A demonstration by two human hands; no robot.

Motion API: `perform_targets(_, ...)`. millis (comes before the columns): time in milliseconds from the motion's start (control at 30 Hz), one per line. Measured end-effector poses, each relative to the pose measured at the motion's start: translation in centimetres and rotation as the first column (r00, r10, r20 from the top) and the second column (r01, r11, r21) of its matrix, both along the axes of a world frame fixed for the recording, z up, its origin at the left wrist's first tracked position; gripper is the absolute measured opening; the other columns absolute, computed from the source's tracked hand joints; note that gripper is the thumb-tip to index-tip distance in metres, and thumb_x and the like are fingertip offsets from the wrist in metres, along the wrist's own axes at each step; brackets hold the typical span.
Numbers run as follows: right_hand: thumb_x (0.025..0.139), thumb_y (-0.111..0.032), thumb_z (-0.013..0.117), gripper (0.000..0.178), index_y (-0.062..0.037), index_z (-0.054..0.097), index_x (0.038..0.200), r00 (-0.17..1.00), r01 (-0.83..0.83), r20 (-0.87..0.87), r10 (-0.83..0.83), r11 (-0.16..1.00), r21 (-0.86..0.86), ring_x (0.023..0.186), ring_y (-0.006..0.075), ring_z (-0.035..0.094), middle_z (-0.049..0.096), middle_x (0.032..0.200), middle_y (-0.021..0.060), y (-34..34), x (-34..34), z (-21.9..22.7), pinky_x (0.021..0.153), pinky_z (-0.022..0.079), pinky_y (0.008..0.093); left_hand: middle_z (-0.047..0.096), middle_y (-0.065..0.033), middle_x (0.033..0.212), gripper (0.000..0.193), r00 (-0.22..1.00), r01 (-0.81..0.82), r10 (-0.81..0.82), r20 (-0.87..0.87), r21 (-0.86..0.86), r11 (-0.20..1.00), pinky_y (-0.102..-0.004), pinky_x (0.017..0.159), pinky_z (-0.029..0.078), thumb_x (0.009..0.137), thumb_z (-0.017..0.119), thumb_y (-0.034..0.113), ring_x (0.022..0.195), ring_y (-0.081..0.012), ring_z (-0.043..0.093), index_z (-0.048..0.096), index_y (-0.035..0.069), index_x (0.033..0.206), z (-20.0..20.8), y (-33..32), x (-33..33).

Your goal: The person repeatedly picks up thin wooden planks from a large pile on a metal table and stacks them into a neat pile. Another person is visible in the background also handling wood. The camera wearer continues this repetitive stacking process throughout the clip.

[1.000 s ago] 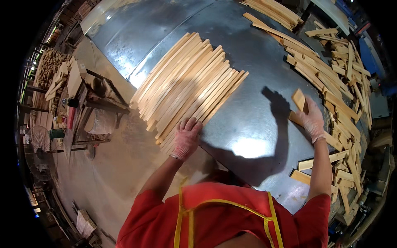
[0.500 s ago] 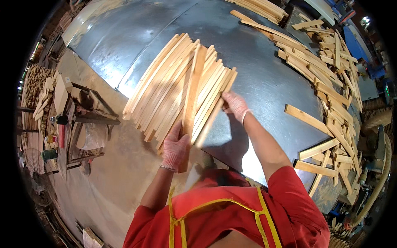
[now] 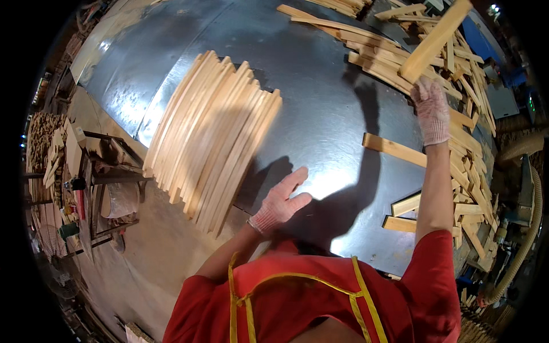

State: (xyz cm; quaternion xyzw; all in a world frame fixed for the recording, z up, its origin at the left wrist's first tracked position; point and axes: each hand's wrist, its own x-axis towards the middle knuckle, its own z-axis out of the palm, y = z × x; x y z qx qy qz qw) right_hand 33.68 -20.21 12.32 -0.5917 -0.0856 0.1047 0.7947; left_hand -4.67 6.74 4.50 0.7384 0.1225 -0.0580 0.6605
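At the upper right, my right hand [image 3: 430,111], in a pale knitted glove, grips the near end of a wooden slat [image 3: 437,41]. The slat is raised and tilted over a heap of loose slats [image 3: 394,60]. My left hand [image 3: 281,201], gloved too, is empty above the metal table, its thumb and fingers apart. To its left, a row of wooden slats [image 3: 214,140] lies side by side, with their near ends uneven and sticking out past the table edge.
The shiny metal table [image 3: 311,108] spans the middle. Loose slats [image 3: 474,171] pile along its right side, and one slat [image 3: 394,150] juts inward from them. A ribbed hose [image 3: 534,211] hangs at the far right. On the left stand a wooden stand [image 3: 94,177] and stacked wood [image 3: 46,137].
My left hand has let go of the slat it held and moved right. My right hand has left the row and swung up right, now with a slat. The view has shifted rightward.
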Motion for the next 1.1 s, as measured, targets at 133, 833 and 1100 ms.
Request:
perform_targets(133,0.081,-0.021,0.083,0.091,-0.0059,0.040,0.159,0.938,-0.103,0.032,0.344,0.368,-0.924,0.145,0.0342,0.050,0.054,0.155,0.0171,-8.0,-0.5,-9.8,0.122,0.041,0.0453,0.058,-0.0181,0.154,0.064,0.976,0.044,-0.027,-0.214,0.074,0.996,-0.0376,0.118,0.045,0.097,0.075,0.022,0.141,-0.0281,0.057,0.054,0.005,0.155,-2.2,-2.6,-2.5)
perform_targets(833,0.102,-0.027,0.059,0.030,-0.0006,0.069,0.112,0.734,-0.025,0.085,0.674,0.152,-0.988,0.088,0.0337,0.070,0.072,0.098,0.0194,21.7,-17.4,-21.8,0.080,0.057,0.0446,0.059,-0.0157,0.144,0.066,0.991,-0.123,0.123,0.057,0.765,0.632,-0.0542,0.113,0.046,0.085,0.080,0.033,0.132,-0.0422,0.057,0.057,0.013,0.144,-0.1,7.1,-18.5)
perform_targets(1100,0.093,-0.026,0.068,0.050,-0.0049,0.060,0.138,0.846,-0.430,-0.193,0.497,0.422,-0.799,0.104,0.0326,0.069,0.072,0.112,0.0175,15.0,-22.0,-11.1,0.092,0.055,0.0409,0.050,-0.0139,0.152,0.075,0.999,0.006,0.043,-0.021,0.945,0.327,-0.0591,0.119,0.035,0.084,0.078,0.030,0.143,-0.0436,0.044,0.050,0.013,0.151,-6.3,11.7,-17.8)
